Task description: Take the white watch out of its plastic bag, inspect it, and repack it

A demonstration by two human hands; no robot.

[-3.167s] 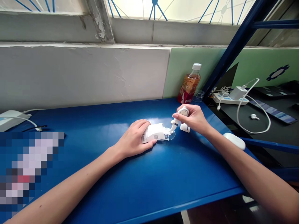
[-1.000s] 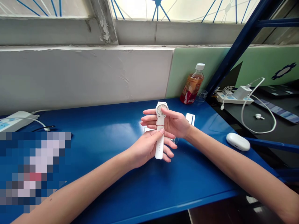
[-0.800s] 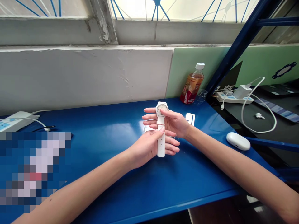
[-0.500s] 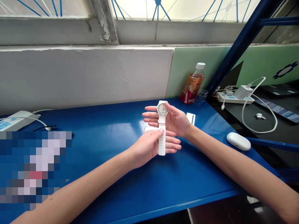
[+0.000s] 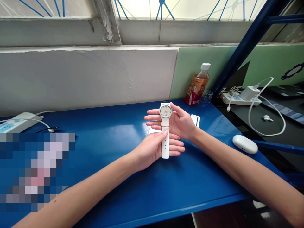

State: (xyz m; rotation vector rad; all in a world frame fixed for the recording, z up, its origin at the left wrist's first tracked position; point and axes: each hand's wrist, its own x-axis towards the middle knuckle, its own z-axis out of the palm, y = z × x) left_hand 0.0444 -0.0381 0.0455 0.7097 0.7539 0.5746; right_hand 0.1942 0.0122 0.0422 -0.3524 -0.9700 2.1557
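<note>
This looks like a work room, maybe a small workshop or office. There is a blue metal table [image 5: 99, 133] pushed against a plain white wall [image 5: 83, 79] under big windows [image 5: 190, 8]. A power strip [image 5: 239, 100] with a white charger [image 5: 249, 93] and cable sits on a dark desk beside it. A drink bottle [image 5: 198, 85] stands in the corner.
</note>
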